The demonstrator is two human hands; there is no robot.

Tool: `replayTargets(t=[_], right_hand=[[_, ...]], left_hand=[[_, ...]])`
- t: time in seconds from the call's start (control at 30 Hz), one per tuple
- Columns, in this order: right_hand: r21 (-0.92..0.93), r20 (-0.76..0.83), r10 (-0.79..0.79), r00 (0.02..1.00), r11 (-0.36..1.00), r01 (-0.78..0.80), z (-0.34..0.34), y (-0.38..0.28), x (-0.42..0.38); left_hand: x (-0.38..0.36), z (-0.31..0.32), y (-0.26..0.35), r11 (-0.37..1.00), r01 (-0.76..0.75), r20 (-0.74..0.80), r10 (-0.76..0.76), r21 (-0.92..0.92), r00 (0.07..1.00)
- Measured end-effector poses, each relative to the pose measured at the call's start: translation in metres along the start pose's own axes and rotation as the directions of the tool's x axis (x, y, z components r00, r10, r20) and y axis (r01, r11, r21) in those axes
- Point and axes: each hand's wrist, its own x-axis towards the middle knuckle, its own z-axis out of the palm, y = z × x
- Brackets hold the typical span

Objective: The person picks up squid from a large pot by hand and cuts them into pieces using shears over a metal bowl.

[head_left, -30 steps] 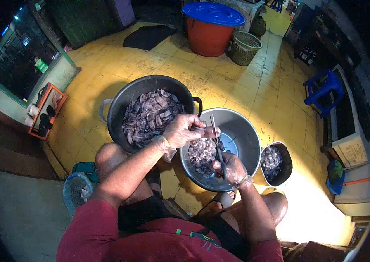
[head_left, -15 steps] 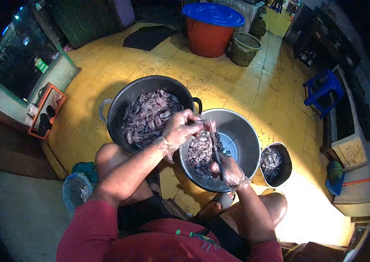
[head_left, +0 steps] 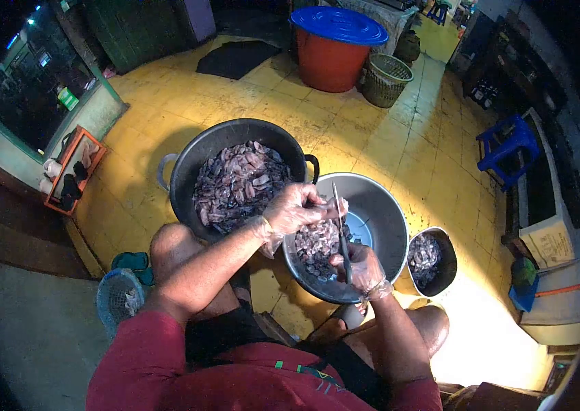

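Note:
My left hand (head_left: 288,212), in a thin clear plastic glove, pinches a small pale squid (head_left: 330,208) above the grey basin (head_left: 394,222). In my gloved right hand (head_left: 365,268) is a pair of scissors (head_left: 342,233), blades pointing up and away from me and crossing the squid. Below both hands, cut squid pieces (head_left: 314,250) lie on the left side of the basin, with some bluish liquid beside them. To the left stands a black tub (head_left: 184,168) heaped with whole-looking squid (head_left: 235,175).
A small dark container (head_left: 447,270) with greyish scraps sits right of the basin. Farther off are a red barrel (head_left: 328,65) with a blue lid, a woven basket (head_left: 386,79) and a blue stool (head_left: 509,151). A blue mesh basket (head_left: 108,308) is by my left knee.
The scissors have turned more upright, and their blades look closer together at the squid. My left hand has shifted slightly right and down with the squid. The whole view has moved a little.

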Motion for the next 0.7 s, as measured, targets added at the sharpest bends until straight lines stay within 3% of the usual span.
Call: replayTargets(t=[0.07, 0.1, 0.23, 0.3, 0.33, 0.4, 0.47, 0.53, 0.57, 0.6, 0.63, 0.67, 0.7], right_hand=[[-0.094, -0.033, 0.027, 0.999, 0.995, -0.030, -0.003, -0.009, -0.003], [-0.185, -0.069, 0.047, 0.997, 0.981, -0.059, -0.005, -0.012, -0.003], [-0.100, -0.035, 0.040, 0.999, 0.994, -0.043, -0.006, -0.004, 0.004], [-0.092, -0.009, 0.022, 1.000, 0.996, -0.023, -0.008, -0.011, 0.002], [-0.091, -0.009, 0.023, 1.000, 0.996, -0.024, -0.008, -0.007, 0.003], [-0.002, -0.013, 0.069, 0.998, 0.998, -0.069, -0.007, 0.000, 0.005], [0.062, -0.043, 0.090, 0.995, 0.994, -0.088, -0.010, -0.003, 0.005], [0.126, -0.070, 0.109, 0.992, 0.987, -0.100, -0.012, 0.000, 0.007], [0.104, -0.057, 0.053, 0.997, 0.993, -0.047, -0.014, 0.012, 0.010], [0.082, -0.042, -0.002, 0.999, 0.997, 0.006, -0.015, 0.015, 0.010], [0.106, 0.070, -0.007, 0.998, 0.994, -0.001, -0.013, 0.012, 0.006], [-0.030, 0.074, -0.075, 0.994, 0.997, 0.078, -0.011, 0.020, 0.009], [-0.023, 0.097, -0.106, 0.990, 0.994, 0.108, -0.008, 0.020, 0.009]], left_hand=[[0.000, -0.003, 0.011, 0.979, 0.167, -0.022, -0.170, -0.117, 0.985], [0.002, -0.001, 0.013, 0.961, 0.145, -0.056, -0.163, -0.234, 0.985], [-0.001, -0.002, 0.020, 0.936, 0.195, -0.049, -0.219, -0.292, 0.975], [-0.002, -0.004, 0.017, 0.989, 0.141, 0.057, -0.139, -0.038, 0.989], [-0.003, -0.004, 0.014, 0.989, 0.142, 0.057, -0.139, -0.038, 0.989], [-0.004, 0.000, 0.014, 0.997, 0.043, 0.205, -0.055, 0.066, 0.977], [-0.006, 0.007, 0.019, 0.996, -0.001, 0.164, -0.013, 0.084, 0.986], [-0.004, 0.010, 0.025, 0.921, 0.175, 0.029, -0.176, -0.349, 0.984], [-0.002, 0.008, 0.022, 0.959, 0.112, -0.080, -0.137, -0.259, 0.987], [0.001, 0.008, 0.026, 0.943, 0.074, -0.126, -0.121, -0.325, 0.985], [0.001, 0.006, 0.030, 0.899, 0.096, -0.142, -0.172, -0.428, 0.975], [-0.001, 0.004, 0.034, 0.842, 0.117, -0.149, -0.226, -0.526, 0.963], [0.000, 0.004, 0.030, 0.843, 0.117, -0.149, -0.226, -0.526, 0.962]])
